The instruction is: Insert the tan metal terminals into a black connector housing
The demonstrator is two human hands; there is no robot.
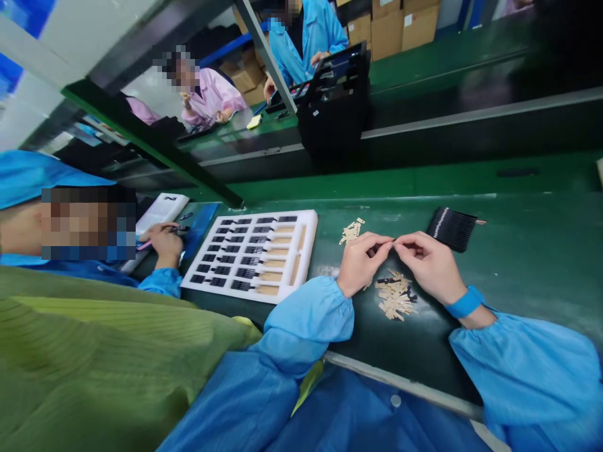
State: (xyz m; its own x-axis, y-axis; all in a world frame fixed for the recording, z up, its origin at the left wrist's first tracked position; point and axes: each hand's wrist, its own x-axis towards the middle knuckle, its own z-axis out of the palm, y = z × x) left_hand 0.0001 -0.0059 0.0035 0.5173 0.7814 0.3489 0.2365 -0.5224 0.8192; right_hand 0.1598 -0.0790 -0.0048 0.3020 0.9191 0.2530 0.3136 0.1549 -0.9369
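My left hand [362, 258] and my right hand [432, 267] meet fingertip to fingertip over the green bench. Between their pinched fingers is a small dark piece [394, 240], too small to make out its kind. Below the hands lies a loose heap of small beige strips [396, 304] with a few black ones among them. Behind my left hand is a smaller pile of beige pieces [352, 231]. A black ribbed block [453, 228] rests just beyond my right hand.
To the left, a white foam tray [308, 242] holds rows of black comb-like parts, with some cardboard-coloured slots. A co-worker's hand [163, 243] is beside a blue sheet [201, 229]. A green post [155, 147] stands behind the tray. Across the bench are a black case [334, 107] and other people.
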